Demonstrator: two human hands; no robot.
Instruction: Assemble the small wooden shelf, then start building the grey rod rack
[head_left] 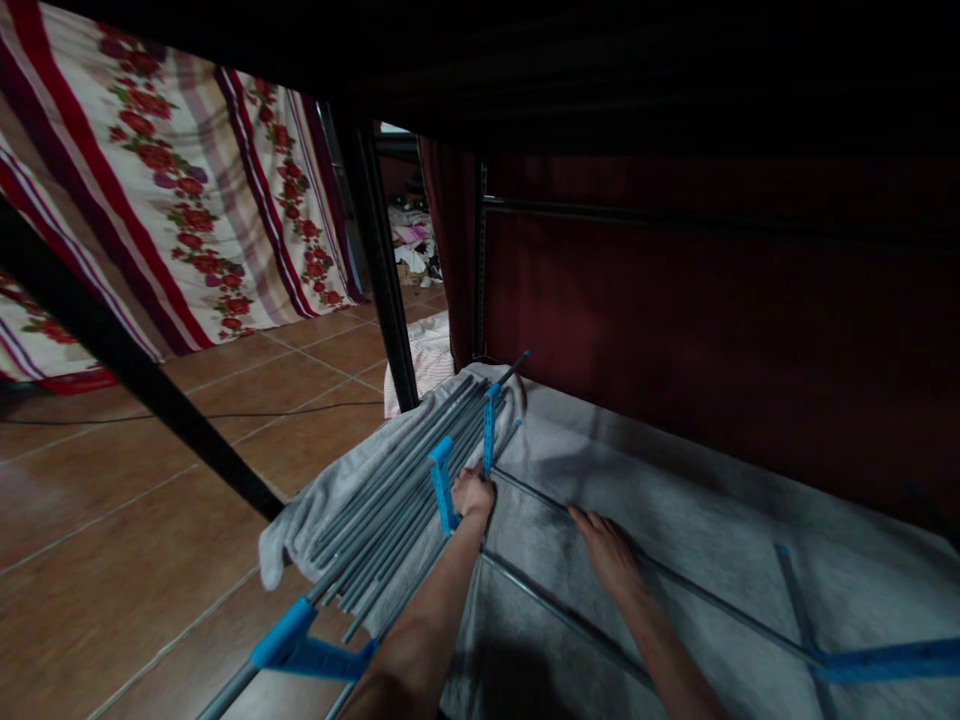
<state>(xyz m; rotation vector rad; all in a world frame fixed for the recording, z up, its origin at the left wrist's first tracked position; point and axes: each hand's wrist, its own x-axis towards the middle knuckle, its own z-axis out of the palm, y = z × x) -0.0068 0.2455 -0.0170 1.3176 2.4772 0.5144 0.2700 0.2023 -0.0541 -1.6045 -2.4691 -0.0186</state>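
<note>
Several grey metal tubes (pixel 405 470) lie side by side on a grey cloth (pixel 555 440). Blue plastic connectors (pixel 442 480) join longer rods into a frame, one of them at the lower left (pixel 300 645) and another at the lower right (pixel 892 662). My left hand (pixel 474 492) is closed between two upright blue connectors, beside the rod joint; what its fingers hold is hidden. My right hand (pixel 606 545) rests with its fingertips on a long crosswise rod (pixel 720 603). A second crosswise rod (pixel 562 610) runs nearer to me, between my forearms.
Black metal posts (pixel 386 270) stand at the left, and a dark shelf hangs overhead. Behind is a dark red curtain (pixel 675 340). A floral striped cloth (pixel 187 200) hangs over the tiled floor (pixel 112 500), where a thin cable (pixel 225 413) lies.
</note>
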